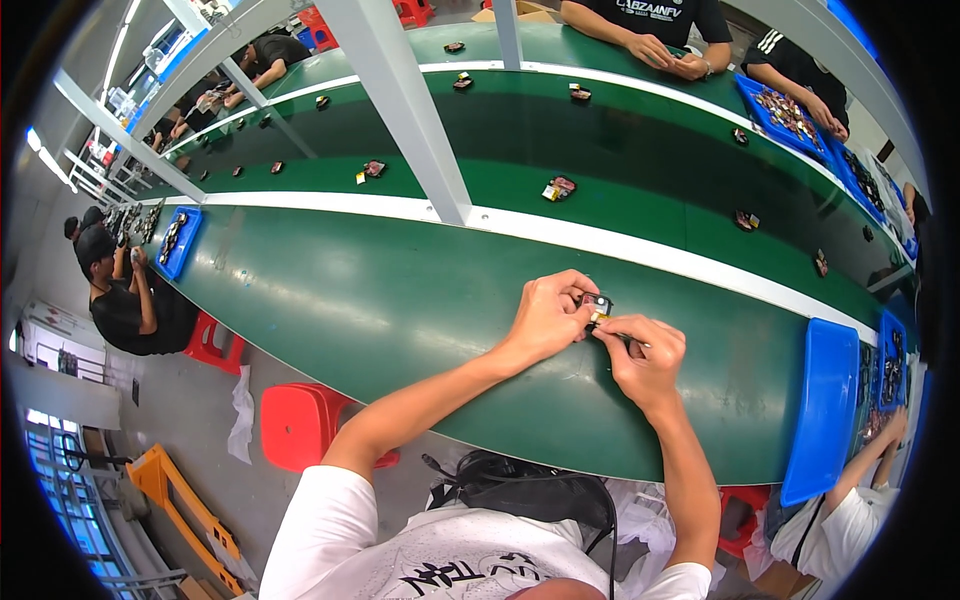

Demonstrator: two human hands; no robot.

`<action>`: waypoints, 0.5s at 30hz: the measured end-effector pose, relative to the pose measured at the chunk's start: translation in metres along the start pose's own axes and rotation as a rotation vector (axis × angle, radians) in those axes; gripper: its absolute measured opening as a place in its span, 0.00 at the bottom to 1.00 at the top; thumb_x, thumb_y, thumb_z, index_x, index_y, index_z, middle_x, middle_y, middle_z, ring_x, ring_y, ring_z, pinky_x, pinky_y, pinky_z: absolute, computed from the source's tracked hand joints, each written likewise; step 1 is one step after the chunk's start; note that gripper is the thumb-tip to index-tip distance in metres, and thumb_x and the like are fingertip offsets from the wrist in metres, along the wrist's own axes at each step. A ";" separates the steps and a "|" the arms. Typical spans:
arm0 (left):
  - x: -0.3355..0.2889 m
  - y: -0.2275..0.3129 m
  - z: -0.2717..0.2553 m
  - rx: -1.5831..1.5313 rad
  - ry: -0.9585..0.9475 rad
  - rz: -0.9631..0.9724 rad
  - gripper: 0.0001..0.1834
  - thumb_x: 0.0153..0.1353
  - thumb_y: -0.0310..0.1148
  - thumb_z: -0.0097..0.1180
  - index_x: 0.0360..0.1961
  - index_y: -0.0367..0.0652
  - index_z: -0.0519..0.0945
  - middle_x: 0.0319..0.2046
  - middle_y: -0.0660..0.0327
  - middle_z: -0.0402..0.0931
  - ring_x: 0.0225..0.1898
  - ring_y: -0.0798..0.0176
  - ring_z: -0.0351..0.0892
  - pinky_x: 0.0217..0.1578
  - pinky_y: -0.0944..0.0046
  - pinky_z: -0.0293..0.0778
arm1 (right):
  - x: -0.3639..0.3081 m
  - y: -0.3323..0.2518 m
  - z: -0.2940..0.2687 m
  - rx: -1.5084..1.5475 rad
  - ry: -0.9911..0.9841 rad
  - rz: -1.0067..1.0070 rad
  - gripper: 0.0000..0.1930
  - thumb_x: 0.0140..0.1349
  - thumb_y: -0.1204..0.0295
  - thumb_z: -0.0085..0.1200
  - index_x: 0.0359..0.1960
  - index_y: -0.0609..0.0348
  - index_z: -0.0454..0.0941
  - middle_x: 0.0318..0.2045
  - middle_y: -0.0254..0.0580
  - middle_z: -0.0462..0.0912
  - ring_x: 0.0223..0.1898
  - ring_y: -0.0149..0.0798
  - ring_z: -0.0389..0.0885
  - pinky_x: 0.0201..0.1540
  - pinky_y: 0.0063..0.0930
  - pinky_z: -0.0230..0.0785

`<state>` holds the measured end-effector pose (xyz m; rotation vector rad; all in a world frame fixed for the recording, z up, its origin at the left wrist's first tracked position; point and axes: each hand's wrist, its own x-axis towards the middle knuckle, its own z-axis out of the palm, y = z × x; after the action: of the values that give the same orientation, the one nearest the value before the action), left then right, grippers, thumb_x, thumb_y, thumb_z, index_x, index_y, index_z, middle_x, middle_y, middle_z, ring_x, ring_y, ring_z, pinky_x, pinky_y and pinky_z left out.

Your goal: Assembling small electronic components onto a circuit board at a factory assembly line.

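Over the green work table [400, 300], my left hand [548, 318] grips a small black electronic assembly [597, 305] between thumb and fingers. The assembly has a dark casing, a pale round spot and a white-and-yellow piece on its lower side. My right hand [645, 360] is closed in a pinch at the lower edge of that assembly, thumb and forefinger close to the yellow piece. Something thin and pale shows between the right fingers, too small to name. The fingers partly hide the assembly.
A conveyor belt [500, 120] beyond the table carries several similar small assemblies [560, 188]. A grey post [415, 110] rises from its white rail. A blue tray [820, 410] lies on the right, a red stool [300, 425] stands lower left. Other people [140, 290] sit around.
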<state>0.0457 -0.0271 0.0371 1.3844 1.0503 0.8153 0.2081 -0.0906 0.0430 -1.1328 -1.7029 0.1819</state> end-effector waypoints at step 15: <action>0.008 0.010 -0.009 0.011 -0.054 -0.081 0.08 0.62 0.15 0.57 0.43 0.28 0.79 0.33 0.54 0.84 0.25 0.68 0.84 0.25 0.69 0.83 | 0.002 -0.001 0.001 0.078 0.039 0.164 0.08 0.47 0.82 0.71 0.28 0.57 0.86 0.23 0.34 0.87 0.13 0.25 0.66 0.19 0.23 0.60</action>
<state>0.0416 -0.0161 0.0474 1.3575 1.0636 0.7105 0.2072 -0.0890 0.0446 -1.2103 -1.5556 0.3234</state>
